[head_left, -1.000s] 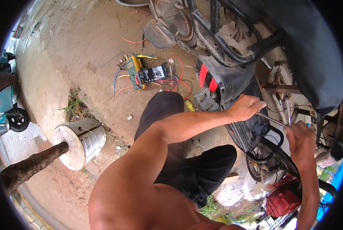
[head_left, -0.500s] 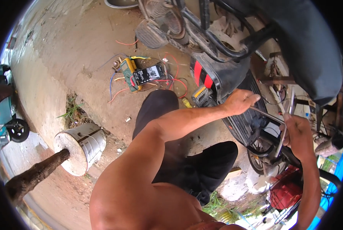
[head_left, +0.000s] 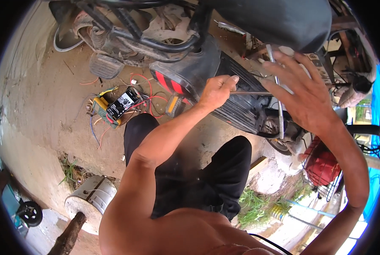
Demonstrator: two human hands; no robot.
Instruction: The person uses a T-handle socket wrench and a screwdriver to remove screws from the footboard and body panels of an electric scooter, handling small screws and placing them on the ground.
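Note:
My left hand is closed around the end of a metal T-handle wrench, whose shaft points right over a scooter's black ribbed footboard. My right hand is open, its fingers spread and slightly blurred beside the wrench's crossbar. Whether it touches the bar I cannot tell. The scooter's black seat lies above, and a dark box with red stripes sits left of the footboard.
On the ground at left lie a yellow-green multimeter, a phone and loose wires. A white bucket with a wooden post stands lower left. A red bag in a wire basket is at right.
My right hand has opened from its grip on the crossbar. The wrench and both hands now appear farther left and higher, as the whole view has shifted.

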